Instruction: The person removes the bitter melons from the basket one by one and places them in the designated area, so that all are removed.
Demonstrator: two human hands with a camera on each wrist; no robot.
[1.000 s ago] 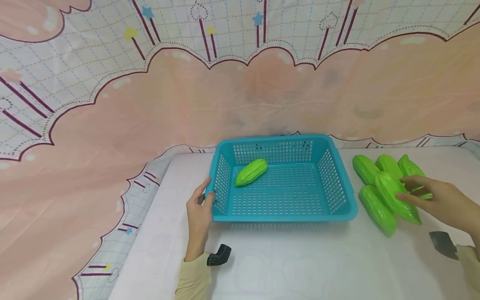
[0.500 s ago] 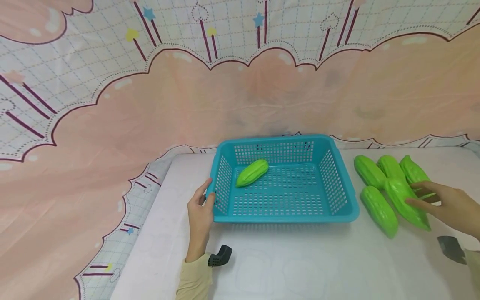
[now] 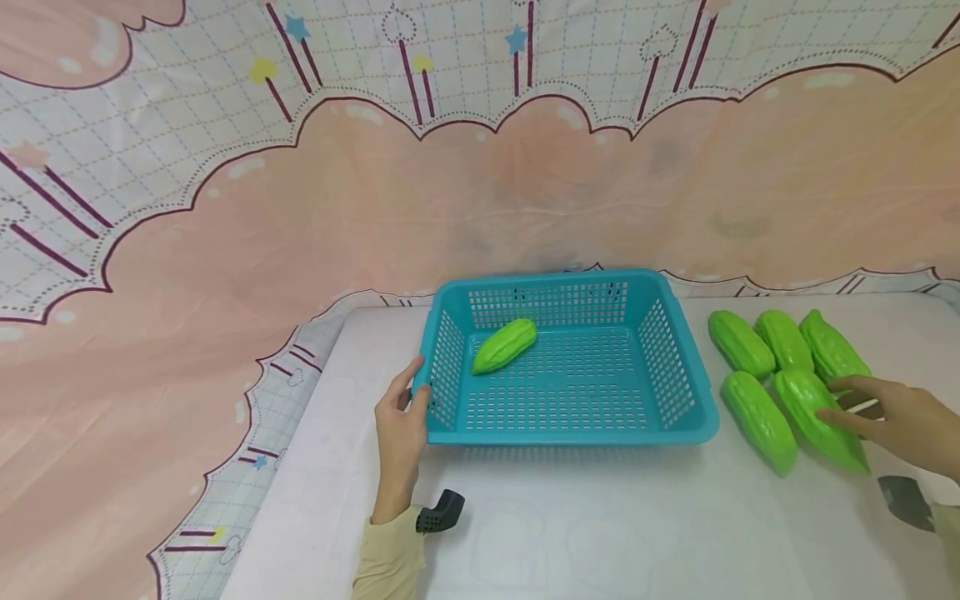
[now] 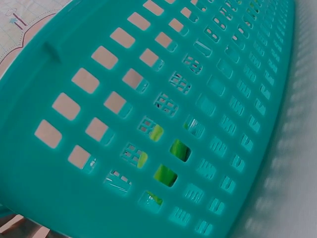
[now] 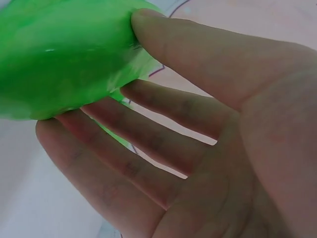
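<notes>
A blue-green plastic basket (image 3: 555, 437) with slotted walls stands mid-table. My left hand (image 3: 401, 425) grips its left rim, the thumb in front and the fingers round the outer side. In the left wrist view the perforated basket wall (image 4: 64, 168) fills most of the picture. One green ridged gourd (image 3: 504, 346) lies inside at the left. To the right of the basket, my right hand (image 3: 896, 417) pinches another green gourd (image 3: 817, 421) between thumb and fingertips. The right wrist view shows this held gourd (image 5: 59, 59) glossy and plump, its far end out of the picture.
Beside the held one, several more gourds lie close together: a front-left gourd (image 3: 759, 423), a back-left gourd (image 3: 741, 343), a middle gourd (image 3: 783, 340) and a back-right gourd (image 3: 832, 346). The white table (image 3: 600, 525) meets a patterned cloth (image 3: 525, 200) behind.
My right hand has moved the held gourd rightward and toward me, off its overlap with the back gourds. The left hand and basket stay put.
</notes>
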